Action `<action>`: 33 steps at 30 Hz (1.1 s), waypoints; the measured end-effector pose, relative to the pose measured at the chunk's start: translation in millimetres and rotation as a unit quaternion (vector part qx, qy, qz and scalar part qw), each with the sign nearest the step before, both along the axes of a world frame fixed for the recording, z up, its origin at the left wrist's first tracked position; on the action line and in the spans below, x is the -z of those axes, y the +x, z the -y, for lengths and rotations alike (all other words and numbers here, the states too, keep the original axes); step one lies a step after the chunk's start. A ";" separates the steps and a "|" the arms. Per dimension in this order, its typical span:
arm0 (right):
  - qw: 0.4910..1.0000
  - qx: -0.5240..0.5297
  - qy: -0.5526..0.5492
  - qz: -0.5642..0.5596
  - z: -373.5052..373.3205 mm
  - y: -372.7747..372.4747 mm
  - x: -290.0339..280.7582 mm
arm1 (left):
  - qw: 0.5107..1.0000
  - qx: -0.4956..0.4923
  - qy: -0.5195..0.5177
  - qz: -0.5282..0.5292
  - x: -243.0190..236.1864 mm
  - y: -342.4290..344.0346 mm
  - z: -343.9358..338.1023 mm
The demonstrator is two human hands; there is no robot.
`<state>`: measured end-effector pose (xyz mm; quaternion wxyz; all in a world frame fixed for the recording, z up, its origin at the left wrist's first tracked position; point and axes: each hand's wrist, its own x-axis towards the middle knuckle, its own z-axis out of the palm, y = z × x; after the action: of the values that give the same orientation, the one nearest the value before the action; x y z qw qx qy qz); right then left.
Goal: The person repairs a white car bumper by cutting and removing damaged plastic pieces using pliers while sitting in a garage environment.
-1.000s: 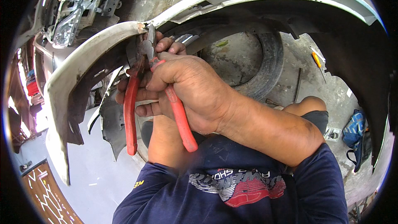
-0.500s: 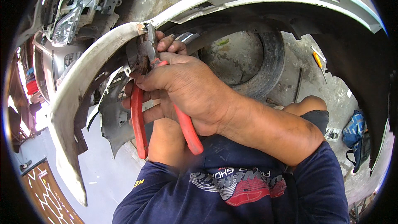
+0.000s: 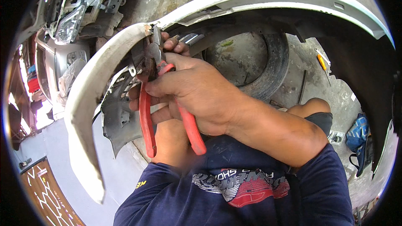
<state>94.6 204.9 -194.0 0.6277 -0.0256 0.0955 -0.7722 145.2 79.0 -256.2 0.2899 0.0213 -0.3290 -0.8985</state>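
My right hand (image 3: 201, 92) is closed around a pair of pliers (image 3: 145, 123) with red handles, its fingers running between and behind them. The metal jaws point away from me, their tips at a broken notch in the edge of a white bumper cover (image 3: 90, 73). This cover curves around my lap, pale outside and black inside. Behind the pliers, the curled fingertips of my left hand (image 3: 178, 47) show against the cover just beneath the notch. The rest of that hand is hidden by my right hand.
A tyre (image 3: 274, 67) lies on the concrete floor beyond my hands. To its right are a yellow-handled screwdriver (image 3: 321, 62), a dark bar (image 3: 302, 87) and a blue bag (image 3: 358, 132). A car front with a headlight (image 3: 69, 27) stands at far left. Torn grey plastic (image 3: 121, 121) hangs nearby.
The bumper cover's left end has swung to the right. My hands and the pliers have shifted slightly right with it, and the handles look a little closer together.
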 end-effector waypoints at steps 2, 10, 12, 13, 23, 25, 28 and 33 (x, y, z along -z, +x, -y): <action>1.000 -0.013 -0.021 0.005 -7.8 -0.5 2.6 | 0.999 0.014 -0.016 -0.046 6.8 2.0 0.3; 0.997 -0.001 -0.060 0.041 -10.7 6.8 10.7 | 1.000 -0.009 0.013 -0.002 0.8 5.0 -18.2; 0.995 0.007 -0.079 0.058 -9.3 7.0 10.7 | 0.999 0.027 0.021 -0.006 -6.3 8.0 -19.6; 0.993 0.003 -0.092 0.068 -8.3 9.0 8.5 | 0.998 0.045 0.033 -0.025 -10.9 11.4 -19.5; 0.999 0.000 -0.009 0.046 -9.7 12.7 -3.0 | 1.000 -0.010 0.009 0.024 -11.3 20.9 -25.2; 1.000 0.002 -0.001 0.025 -9.3 14.2 -2.4 | 0.999 -0.004 -0.006 0.039 -12.3 25.1 -24.3; 1.000 0.012 -0.003 -0.001 -13.4 10.4 -3.7 | 0.998 0.042 -0.050 0.021 -10.6 21.0 -19.7; 0.997 -0.010 0.036 0.062 -10.7 15.4 1.3 | 0.995 0.057 -0.074 0.034 3.8 28.1 -6.6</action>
<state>110.1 215.7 -195.3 0.6406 0.0441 0.0838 -0.7620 173.3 85.6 -260.0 0.2277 0.0112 -0.4049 -0.8855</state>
